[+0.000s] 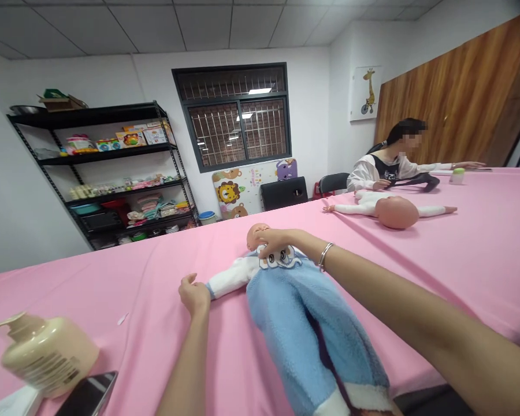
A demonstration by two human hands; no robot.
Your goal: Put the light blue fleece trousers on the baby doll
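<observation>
A baby doll [256,236] lies on its back before me, dressed in a fluffy blue and white outfit [281,294] with an animal face on the chest. My left hand [195,294] is closed at the end of the doll's white sleeve [231,278], and the doll's own hand is hidden there. Across the upper chest reaches my right hand [275,240], its fingers bent down onto the outfit near the collar, just below the doll's face. A silver bangle [325,257] circles my right wrist.
A pink cloth [156,312] covers the table. A pump bottle [49,353] and a phone [89,396] lie at the near left. Across the table, a person [383,162] sits near another doll [396,212] and a small green-lidded jar [458,176]. Shelves [112,156] stand behind.
</observation>
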